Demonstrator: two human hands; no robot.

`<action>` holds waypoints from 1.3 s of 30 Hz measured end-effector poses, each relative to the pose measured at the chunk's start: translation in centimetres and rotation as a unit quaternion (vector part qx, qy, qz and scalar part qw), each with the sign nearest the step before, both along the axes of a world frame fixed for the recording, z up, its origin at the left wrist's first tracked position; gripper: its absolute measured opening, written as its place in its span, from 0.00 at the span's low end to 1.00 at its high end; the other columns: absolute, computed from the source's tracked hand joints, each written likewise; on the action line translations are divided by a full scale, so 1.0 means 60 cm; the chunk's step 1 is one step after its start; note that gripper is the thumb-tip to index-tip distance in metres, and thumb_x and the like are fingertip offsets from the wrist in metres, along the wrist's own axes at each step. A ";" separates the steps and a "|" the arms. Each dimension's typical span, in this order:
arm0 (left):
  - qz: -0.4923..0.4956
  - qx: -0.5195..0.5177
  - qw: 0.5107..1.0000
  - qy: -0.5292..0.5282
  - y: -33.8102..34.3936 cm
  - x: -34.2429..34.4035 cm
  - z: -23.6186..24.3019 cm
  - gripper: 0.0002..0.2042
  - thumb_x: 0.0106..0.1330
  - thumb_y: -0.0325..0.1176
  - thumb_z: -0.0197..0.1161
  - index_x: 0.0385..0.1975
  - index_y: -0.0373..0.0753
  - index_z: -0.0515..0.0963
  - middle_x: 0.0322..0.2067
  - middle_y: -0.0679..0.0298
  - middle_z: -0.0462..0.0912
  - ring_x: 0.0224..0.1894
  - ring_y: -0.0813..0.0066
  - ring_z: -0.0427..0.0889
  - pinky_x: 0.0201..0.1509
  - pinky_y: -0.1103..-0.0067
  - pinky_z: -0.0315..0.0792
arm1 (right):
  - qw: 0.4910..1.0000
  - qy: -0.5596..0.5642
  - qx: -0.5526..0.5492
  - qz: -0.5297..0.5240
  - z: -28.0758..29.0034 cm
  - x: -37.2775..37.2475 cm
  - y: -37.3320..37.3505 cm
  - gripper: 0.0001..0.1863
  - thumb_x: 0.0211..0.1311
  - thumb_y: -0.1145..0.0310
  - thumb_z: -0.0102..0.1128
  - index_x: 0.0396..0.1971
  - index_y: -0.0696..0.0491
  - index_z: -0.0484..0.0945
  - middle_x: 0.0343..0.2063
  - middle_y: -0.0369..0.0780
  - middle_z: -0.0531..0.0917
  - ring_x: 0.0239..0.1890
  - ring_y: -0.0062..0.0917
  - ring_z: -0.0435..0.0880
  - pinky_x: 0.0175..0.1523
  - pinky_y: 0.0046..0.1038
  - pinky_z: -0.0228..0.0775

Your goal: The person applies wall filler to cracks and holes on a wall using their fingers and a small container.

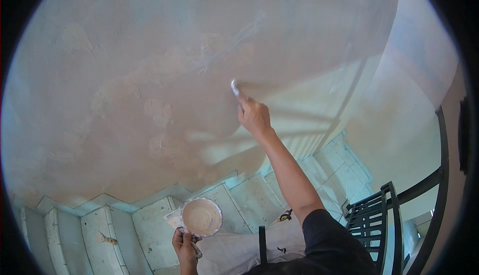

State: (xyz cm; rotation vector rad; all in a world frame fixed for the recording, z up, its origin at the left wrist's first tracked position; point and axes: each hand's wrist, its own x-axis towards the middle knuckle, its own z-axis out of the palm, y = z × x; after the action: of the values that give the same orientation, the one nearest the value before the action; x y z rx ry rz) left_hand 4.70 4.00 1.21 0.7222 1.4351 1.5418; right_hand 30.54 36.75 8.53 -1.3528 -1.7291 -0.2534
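Presently: tub [220, 220] of beige paste [200, 216], lower centre, gripped upright by left hand [185, 245], apparently against spilling; right hand [255, 117], centre, index finger [236, 91] extended to wall [299, 30], seemingly for fine touch; palm hidden, hold uncertain.

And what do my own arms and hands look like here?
Your right arm has a short, black sleeve and a bare forearm. The right hand is ungloved, with its index fingertip coated white. The left hand is ungloved too; no sleeve shows on that side.
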 end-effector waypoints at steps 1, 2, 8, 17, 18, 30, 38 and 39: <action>0.001 0.002 1.000 0.000 0.000 -0.001 -0.001 0.06 0.68 0.32 0.54 0.31 0.36 0.72 0.25 0.66 0.77 0.23 0.81 0.74 0.29 0.79 0.75 | 0.998 -0.042 0.014 0.033 -0.018 0.002 -0.004 0.40 0.52 0.74 0.53 0.67 0.46 0.52 0.17 0.44 0.78 0.17 0.38 0.78 0.25 0.37 0.73; -0.002 0.000 1.000 0.003 -0.001 -0.004 -0.003 0.06 0.68 0.32 0.54 0.31 0.36 0.72 0.25 0.65 0.77 0.23 0.81 0.74 0.29 0.79 0.75 | 0.994 -0.083 0.028 0.066 -0.032 0.007 -0.003 0.41 0.52 0.75 0.53 0.68 0.48 0.49 0.17 0.45 0.78 0.18 0.38 0.78 0.24 0.37 0.73; -0.003 -0.002 1.000 0.005 -0.009 -0.011 -0.010 0.06 0.68 0.32 0.53 0.32 0.36 0.72 0.26 0.65 0.78 0.24 0.81 0.75 0.30 0.80 0.74 | 0.992 0.121 -0.038 -0.019 -0.042 0.032 0.011 0.43 0.52 0.74 0.54 0.69 0.48 0.46 0.17 0.45 0.78 0.17 0.39 0.77 0.23 0.37 0.71; -0.013 0.007 1.000 -0.009 -0.003 -0.011 -0.013 0.05 0.68 0.31 0.53 0.34 0.36 0.72 0.28 0.65 0.78 0.24 0.81 0.75 0.30 0.80 0.75 | 0.999 0.003 0.028 0.034 -0.031 -0.049 -0.012 0.43 0.52 0.71 0.56 0.69 0.49 0.46 0.14 0.44 0.77 0.16 0.37 0.78 0.22 0.36 0.71; -0.011 0.011 1.000 -0.011 -0.003 -0.009 -0.013 0.05 0.68 0.31 0.53 0.34 0.36 0.72 0.28 0.65 0.78 0.24 0.81 0.75 0.30 0.80 0.75 | 0.999 0.004 0.028 0.034 -0.031 -0.046 -0.011 0.43 0.52 0.71 0.56 0.69 0.49 0.46 0.14 0.44 0.77 0.16 0.37 0.78 0.22 0.36 0.71; 0.008 -0.001 1.000 0.002 -0.007 -0.006 -0.010 0.05 0.68 0.30 0.54 0.33 0.36 0.72 0.27 0.65 0.78 0.24 0.80 0.75 0.30 0.80 0.74 | 0.998 0.041 0.008 0.050 -0.019 -0.046 -0.019 0.42 0.52 0.73 0.54 0.68 0.54 0.46 0.16 0.44 0.78 0.18 0.38 0.79 0.24 0.37 0.71; 0.004 -0.006 1.000 0.001 -0.005 -0.008 -0.019 0.05 0.68 0.32 0.54 0.33 0.38 0.73 0.27 0.67 0.78 0.24 0.82 0.75 0.29 0.82 0.74 | 0.999 0.013 0.023 0.022 -0.021 -0.028 0.002 0.44 0.50 0.74 0.55 0.68 0.54 0.45 0.15 0.44 0.77 0.17 0.38 0.78 0.24 0.36 0.71; -0.002 -0.008 1.000 0.010 -0.007 -0.011 -0.019 0.05 0.69 0.33 0.53 0.33 0.39 0.73 0.27 0.68 0.78 0.24 0.84 0.76 0.28 0.84 0.74 | 0.999 0.013 0.023 0.022 -0.016 -0.036 -0.006 0.44 0.50 0.74 0.55 0.68 0.54 0.45 0.15 0.44 0.77 0.17 0.38 0.78 0.24 0.36 0.71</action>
State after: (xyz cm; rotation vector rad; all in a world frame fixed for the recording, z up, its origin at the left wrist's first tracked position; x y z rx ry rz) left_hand 4.04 3.59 0.07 0.7327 1.4579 1.5214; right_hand 28.38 36.41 7.58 -1.2777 -1.7202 -0.2488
